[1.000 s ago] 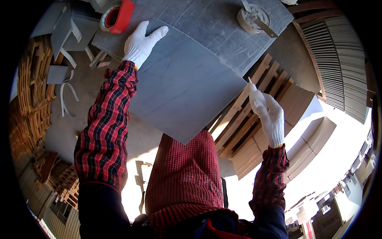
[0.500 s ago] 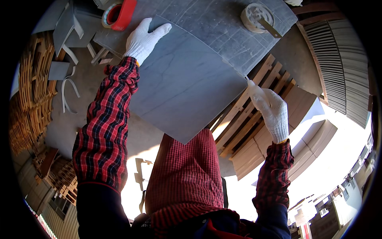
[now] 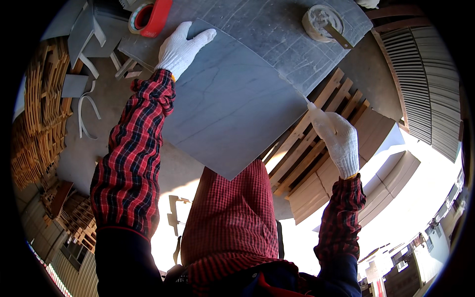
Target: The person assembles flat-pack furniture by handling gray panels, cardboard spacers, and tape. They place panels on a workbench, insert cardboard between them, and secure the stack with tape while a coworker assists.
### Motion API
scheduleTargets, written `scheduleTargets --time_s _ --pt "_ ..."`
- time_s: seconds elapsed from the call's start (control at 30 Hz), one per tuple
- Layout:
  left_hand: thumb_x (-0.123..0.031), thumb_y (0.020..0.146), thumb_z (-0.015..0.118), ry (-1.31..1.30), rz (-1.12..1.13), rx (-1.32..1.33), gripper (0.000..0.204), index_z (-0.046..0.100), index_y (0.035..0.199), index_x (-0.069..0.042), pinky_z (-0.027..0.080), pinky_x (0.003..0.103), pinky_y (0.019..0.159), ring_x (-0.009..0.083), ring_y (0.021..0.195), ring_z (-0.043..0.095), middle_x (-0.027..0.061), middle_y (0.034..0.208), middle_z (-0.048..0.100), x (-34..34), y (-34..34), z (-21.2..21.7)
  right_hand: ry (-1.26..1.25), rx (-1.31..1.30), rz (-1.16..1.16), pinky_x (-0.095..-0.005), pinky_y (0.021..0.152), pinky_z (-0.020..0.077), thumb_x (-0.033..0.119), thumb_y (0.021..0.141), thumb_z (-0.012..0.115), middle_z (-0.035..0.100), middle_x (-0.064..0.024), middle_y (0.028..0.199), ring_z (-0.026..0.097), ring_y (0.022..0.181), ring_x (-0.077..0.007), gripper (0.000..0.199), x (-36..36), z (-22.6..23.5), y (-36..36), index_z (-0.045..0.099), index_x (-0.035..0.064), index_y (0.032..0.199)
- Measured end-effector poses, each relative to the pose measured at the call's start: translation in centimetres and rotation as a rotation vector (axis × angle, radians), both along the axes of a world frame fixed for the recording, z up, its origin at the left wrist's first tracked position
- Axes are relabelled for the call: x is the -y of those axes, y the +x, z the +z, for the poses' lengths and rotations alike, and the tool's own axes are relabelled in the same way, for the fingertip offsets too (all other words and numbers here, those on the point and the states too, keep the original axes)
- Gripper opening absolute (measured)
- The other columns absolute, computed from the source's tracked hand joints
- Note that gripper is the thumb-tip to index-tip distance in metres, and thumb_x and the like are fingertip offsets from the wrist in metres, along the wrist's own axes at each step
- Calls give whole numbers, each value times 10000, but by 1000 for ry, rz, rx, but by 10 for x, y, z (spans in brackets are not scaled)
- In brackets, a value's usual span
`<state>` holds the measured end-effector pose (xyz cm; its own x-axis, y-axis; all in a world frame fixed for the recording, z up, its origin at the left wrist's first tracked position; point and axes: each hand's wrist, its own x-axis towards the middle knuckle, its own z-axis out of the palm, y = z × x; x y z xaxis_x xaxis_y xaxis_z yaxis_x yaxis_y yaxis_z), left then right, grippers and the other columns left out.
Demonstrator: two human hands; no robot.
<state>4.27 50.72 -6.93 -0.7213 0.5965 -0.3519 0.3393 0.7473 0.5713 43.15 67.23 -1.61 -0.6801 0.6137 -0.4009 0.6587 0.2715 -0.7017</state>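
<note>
Here the big grey tile (image 3: 232,104) lies partly on the grey slab (image 3: 277,29). The left hand (image 3: 180,49) rests flat on its far corner to steady it. The right hand (image 3: 339,141) pinches its right corner, fingers closed.

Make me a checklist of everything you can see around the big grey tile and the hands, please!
Surface: grey slab under the tile, marked with pale lines.
Job's things: grey tile, lying at an angle, its near corner past the slab edge.
Clutter: red tape roll; round disc with a bar; grey offcuts.
Hands: both in white gloves; left hand flat on the tile's far corner; right hand at its right corner.
Cables: nothing seen.
Surroundings: wooden pallet, stacked wood, concrete floor.
</note>
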Motion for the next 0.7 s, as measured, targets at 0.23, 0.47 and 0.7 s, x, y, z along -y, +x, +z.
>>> scheduleTargets --time_s 0.23,0.47,0.7 --pt "-685 827 690 0 9 -26 966 469 1447 21 442 419 1067 329 1278 569 220 1373 593 -1 2 -1 19 21 6 -349 676 549 229 894 755 720 -117 872 682 746 -217 262 -2 -3 2 737 32 1066" --pt "-688 825 690 -12 9 -30 967 469 1450 17 441 420 1072 335 1281 567 221 1383 587 -2 2 -1 44 13 29 -359 689 539 242 892 748 710 -128 875 676 751 -235 283 -2 0 2 729 31 1079" --pt "-656 845 688 -1 5 -19 907 494 1422 16 442 404 1052 312 1248 578 208 1340 608 -2 3 0 55 35 25 -357 691 542 262 891 752 716 -121 871 682 759 -235 277 -3 -2 4 737 43 1060"
